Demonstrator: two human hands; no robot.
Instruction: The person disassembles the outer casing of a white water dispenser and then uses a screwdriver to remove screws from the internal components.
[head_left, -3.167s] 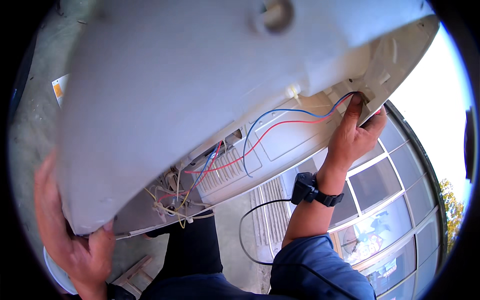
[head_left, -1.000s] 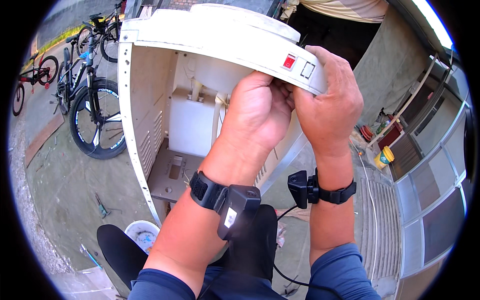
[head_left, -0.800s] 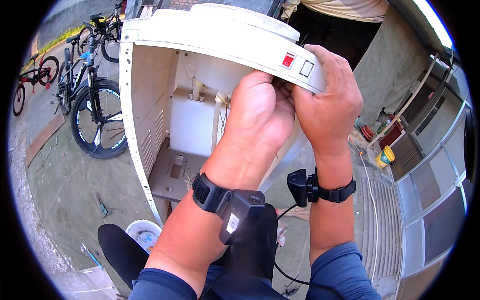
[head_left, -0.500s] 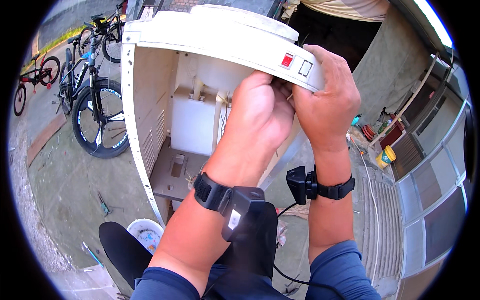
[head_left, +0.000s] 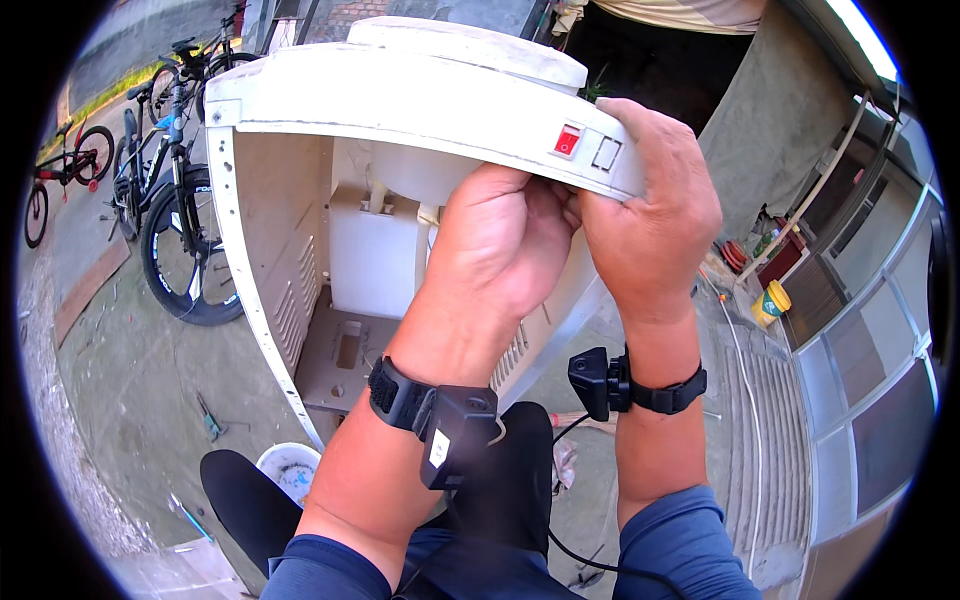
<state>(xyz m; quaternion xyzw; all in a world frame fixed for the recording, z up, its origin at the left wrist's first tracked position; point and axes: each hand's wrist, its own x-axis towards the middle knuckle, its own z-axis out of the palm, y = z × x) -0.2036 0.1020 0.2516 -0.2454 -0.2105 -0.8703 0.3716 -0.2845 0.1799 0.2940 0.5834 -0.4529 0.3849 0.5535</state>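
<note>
A white water dispenser point(head_left: 400, 90) with an open side stands before me, its curved top rim tilted toward the right. On that rim sit a red rocker switch point(head_left: 566, 141) and a rectangular cutout point(head_left: 605, 152). My right hand point(head_left: 655, 205) wraps round the rim's right end, thumb below and fingers over the top. Reaching up from beneath, my left hand point(head_left: 505, 235) has its fingers curled behind the rim under the switch; whatever they grip is hidden. Inside the housing are a white box point(head_left: 372, 262), pale tubing and a grey base plate point(head_left: 335, 345) with a slot.
A white bucket point(head_left: 288, 470) stands by my left knee. Pliers point(head_left: 210, 418) lie on the concrete floor at left, with several bicycles point(head_left: 190, 240) beyond. At right are a yellow bucket point(head_left: 770, 303), a pale hose point(head_left: 745, 390) and a glazed frame point(head_left: 870, 430).
The dispenser sits further left and slightly lower in view, and my left hand has shifted left with it. My right hand stays on the rim's end.
</note>
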